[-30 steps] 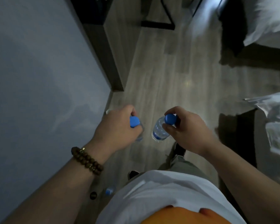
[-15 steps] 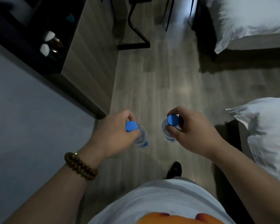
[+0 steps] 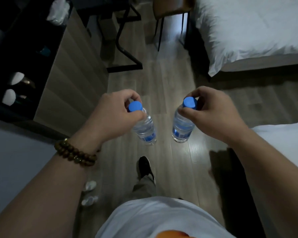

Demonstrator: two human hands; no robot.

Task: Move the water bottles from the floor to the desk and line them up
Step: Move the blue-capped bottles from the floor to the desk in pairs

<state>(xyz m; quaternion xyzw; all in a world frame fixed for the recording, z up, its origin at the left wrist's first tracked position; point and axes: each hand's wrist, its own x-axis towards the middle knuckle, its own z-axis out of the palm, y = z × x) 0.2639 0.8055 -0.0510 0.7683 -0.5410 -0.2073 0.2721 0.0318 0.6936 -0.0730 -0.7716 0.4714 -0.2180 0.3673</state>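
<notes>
L hand (image 3: 110,115): thumb and fingers pinched tight round the neck of a bottle (image 3: 144,127), just under its blue cap (image 3: 135,106). The bottle hangs below the fingertips, base tilted toward the person's feet. R hand (image 3: 212,114): same pinch at the neck of a 2nd bottle (image 3: 182,126), cap (image 3: 189,103) poking up between thumb and forefinger, body hanging under the grip. The 2 bottles are near each other but apart, both clear of the floor (image 3: 170,79).

What's changed vs a sec ago: the view has lifted. The blank wall that filled the L side is mostly gone, and the dark shelf unit (image 3: 24,57), black frame legs (image 3: 127,54) and chair (image 3: 170,7) ahead of the fingers now show. The hands are spread wider apart, and a shoe (image 3: 144,166) is stepping fwd below them. My read: pickup done for this pair, now the carry leg twd the desk, prob. the black-framed piece ahead, though its top isn't visible so can't confirm.

Count: 2 bottles in hand, 2 blue caps. Behind the L wrist, low on the floor, 2 pale clear shapes (image 3: 89,192), prob. more bottles left to fetch; too blurred to be sure. 1 beaded bracelet (image 3: 74,152) on the L wrist. 2 beds: one (image 3: 256,31) beyond the R hand, a corner of another (image 3: 286,143) just outside the R forearm. 2 white cup-like items (image 3: 13,86) on the shelf unit, out past the L hand.
</notes>
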